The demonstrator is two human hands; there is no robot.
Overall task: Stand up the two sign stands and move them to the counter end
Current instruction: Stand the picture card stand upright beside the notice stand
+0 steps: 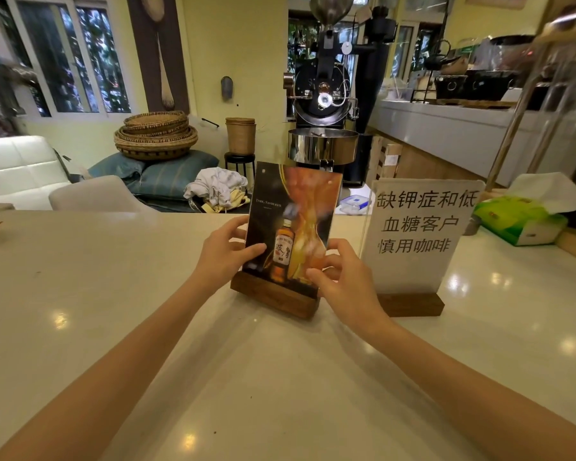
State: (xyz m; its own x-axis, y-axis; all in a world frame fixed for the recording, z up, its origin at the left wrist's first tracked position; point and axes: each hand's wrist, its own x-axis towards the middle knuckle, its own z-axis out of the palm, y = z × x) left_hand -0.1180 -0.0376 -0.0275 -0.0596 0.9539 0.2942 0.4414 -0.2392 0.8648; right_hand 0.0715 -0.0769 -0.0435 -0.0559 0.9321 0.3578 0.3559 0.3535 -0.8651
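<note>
Both hands grip the upright whisky sign [291, 227] on the pale counter [113, 311], left hand [228, 252] fingers clamped on its left edge, right hand [338, 271] pinching its lower right edge, with the text sign [416, 241] standing just right.

Centre of frame: poster sign stand [290, 224], black ground, orange-gold swirl, amber bottle with white label; dark brown wood base. Right of centre: text sign stand [419, 234], white sheet, black characters; dark brown base. Counter [113, 311]: glossy cream. Far right: tissue box [521, 221], green and white.
</note>
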